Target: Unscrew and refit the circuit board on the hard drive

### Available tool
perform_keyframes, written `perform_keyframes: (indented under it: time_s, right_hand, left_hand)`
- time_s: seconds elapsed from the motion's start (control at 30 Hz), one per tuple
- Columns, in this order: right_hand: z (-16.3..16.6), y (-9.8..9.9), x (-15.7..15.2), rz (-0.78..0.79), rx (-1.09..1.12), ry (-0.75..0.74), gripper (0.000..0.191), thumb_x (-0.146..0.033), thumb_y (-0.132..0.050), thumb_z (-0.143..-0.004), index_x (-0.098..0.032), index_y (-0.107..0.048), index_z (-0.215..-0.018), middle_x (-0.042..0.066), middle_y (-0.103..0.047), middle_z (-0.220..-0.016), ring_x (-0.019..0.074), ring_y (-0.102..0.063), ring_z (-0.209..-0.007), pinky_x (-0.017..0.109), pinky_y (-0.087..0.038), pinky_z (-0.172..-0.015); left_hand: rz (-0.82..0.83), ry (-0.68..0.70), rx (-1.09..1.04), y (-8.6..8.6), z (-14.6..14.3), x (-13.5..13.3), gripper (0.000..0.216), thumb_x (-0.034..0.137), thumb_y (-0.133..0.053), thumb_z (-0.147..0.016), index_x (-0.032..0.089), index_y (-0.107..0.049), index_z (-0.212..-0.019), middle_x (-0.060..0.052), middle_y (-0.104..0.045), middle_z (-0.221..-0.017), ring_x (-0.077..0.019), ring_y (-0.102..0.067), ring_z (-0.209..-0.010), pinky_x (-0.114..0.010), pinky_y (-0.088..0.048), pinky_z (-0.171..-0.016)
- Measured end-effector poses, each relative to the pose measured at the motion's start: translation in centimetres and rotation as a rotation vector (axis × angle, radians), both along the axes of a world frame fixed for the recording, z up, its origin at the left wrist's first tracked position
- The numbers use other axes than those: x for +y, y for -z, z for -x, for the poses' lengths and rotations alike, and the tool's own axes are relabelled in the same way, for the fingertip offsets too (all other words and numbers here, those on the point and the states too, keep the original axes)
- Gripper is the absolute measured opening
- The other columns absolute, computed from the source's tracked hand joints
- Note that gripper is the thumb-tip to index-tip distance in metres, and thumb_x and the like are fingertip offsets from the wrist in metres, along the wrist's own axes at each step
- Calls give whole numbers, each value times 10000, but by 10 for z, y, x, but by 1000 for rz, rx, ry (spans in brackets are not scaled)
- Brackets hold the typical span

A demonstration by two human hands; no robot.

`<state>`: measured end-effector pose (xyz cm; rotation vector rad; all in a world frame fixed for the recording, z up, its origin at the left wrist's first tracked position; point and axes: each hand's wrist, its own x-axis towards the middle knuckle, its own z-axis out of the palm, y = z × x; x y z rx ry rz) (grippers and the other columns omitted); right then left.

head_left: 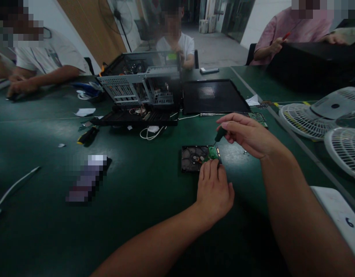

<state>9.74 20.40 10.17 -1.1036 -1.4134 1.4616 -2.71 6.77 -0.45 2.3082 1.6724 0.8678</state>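
Note:
A hard drive (pixel 190 158) lies flat on the green table, its dark metal underside and green circuit board facing up. Over its near right edge rests my left hand (pixel 213 186), fingers together and curled onto the drive, holding it down. My right hand (pixel 243 134) pinches the dark green handle of a small screwdriver (pixel 220 135) from above. The screwdriver's thin shaft slants down to the circuit board near the drive's far right corner. I cannot make out the exact contact at its tip. Tiny dark bits, perhaps screws (pixel 245 152), lie right of the drive.
Beyond the drive stand an opened computer case (pixel 131 90) and its black side panel (pixel 216 96). A phone (pixel 89 179) and a yellow-black screwdriver (pixel 87 135) lie left. White fans (pixel 304 121) and a white box (pixel 336 215) are right. Several people sit around the table.

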Motion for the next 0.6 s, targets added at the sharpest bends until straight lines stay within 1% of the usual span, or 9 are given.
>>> perform_keyframes:
  time_s: [0.07, 0.17, 0.23, 0.3, 0.37, 0.5, 0.6]
  right_hand:
    - [0, -1, 0, 15, -5, -8, 165, -314, -812, -852, -228, -785, -990, 27, -712, -890, 102, -520, -623, 254, -416, -518]
    - [0, -1, 0, 33, -4, -5, 121, -321, -802, -854, -212, -786, -903, 36, -701, -860, 105, -526, -610, 256, -421, -500]
    - [1, -1, 0, 49, 9, 4, 137, -334, -801, -857, -202, -763, -860, 53, -719, -895, 108, -549, -610, 257, -426, -488]
    - [2, -1, -1, 67, 33, 0, 160, -345, -797, -863, -197, -734, -853, 79, -751, -987, 110, -569, -606, 261, -438, -482]
    - [2, -1, -1, 77, 58, -16, 167, -344, -796, -870, -201, -712, -885, 92, -767, -1050, 111, -586, -606, 262, -458, -493]
    - [2, -1, -1, 102, 77, -54, 187, -335, -787, -887, -216, -730, -1020, 65, -754, -974, 122, -625, -621, 260, -488, -517]
    - [2, -1, -1, 126, 88, -78, 165, -341, -771, -905, -206, -754, -1000, 66, -733, -961, 135, -661, -653, 271, -517, -540]
  left_hand:
    - [-3, -2, 3, 0, 0, 0, 479, 278, -658, -915, 96, -544, -1344, -211, -538, -1452, -385, -502, -1383, -607, -434, -1196]
    - [4, -3, 7, 0, 0, 0, 471, 279, -656, -918, 88, -553, -1335, -209, -536, -1454, -385, -499, -1383, -589, -418, -1214]
    - [11, -6, 4, 0, 0, 0, 469, 280, -656, -918, 91, -554, -1335, -202, -537, -1457, -387, -497, -1384, -592, -416, -1214]
    - [13, -2, 3, 0, 0, 0, 473, 280, -661, -916, 90, -552, -1336, -201, -539, -1455, -384, -496, -1382, -593, -418, -1211]
    - [9, 0, 5, -1, -1, 0, 474, 275, -666, -913, 88, -550, -1333, -204, -541, -1454, -378, -496, -1382, -590, -422, -1209]
    - [8, -5, 9, -2, 0, 0, 474, 273, -665, -910, 94, -547, -1334, -208, -545, -1451, -379, -498, -1384, -600, -430, -1202]
    - [7, -2, 13, -1, 0, 0, 478, 279, -661, -918, 92, -547, -1343, -212, -541, -1454, -380, -502, -1387, -592, -425, -1208]
